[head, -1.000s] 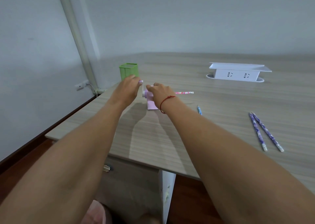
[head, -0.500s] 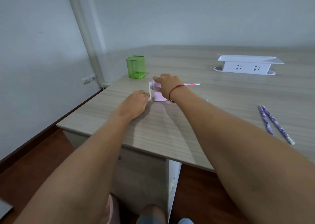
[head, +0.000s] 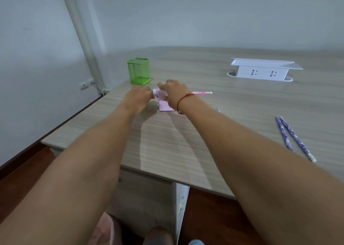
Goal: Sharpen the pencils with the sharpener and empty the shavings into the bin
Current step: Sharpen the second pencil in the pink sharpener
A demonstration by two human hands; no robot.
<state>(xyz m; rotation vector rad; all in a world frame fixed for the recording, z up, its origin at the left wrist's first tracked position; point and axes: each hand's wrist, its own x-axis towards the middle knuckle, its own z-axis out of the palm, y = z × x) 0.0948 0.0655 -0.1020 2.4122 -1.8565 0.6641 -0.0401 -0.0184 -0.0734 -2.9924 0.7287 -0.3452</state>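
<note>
green bin (head: 138,71) stands just behind. your left hand (head: 138,97) curls round the crank (head: 154,94). the sharpener (head: 164,106), on the table (head: 158,142) near its left edge, looks light and likely to skid, so your right hand (head: 175,93) clamps its top. the pink pencil (head: 202,92) juts out rightward, slim and probably easy to snap.

Upright pink sharpener (head: 164,105) with pink pencil (head: 202,92)

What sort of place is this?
Likely an office or study room, though I can't be sure: a wood-grain desk with a white socket box on it, a green mesh pen holder, loose pencils and a pink sharpener.
</note>
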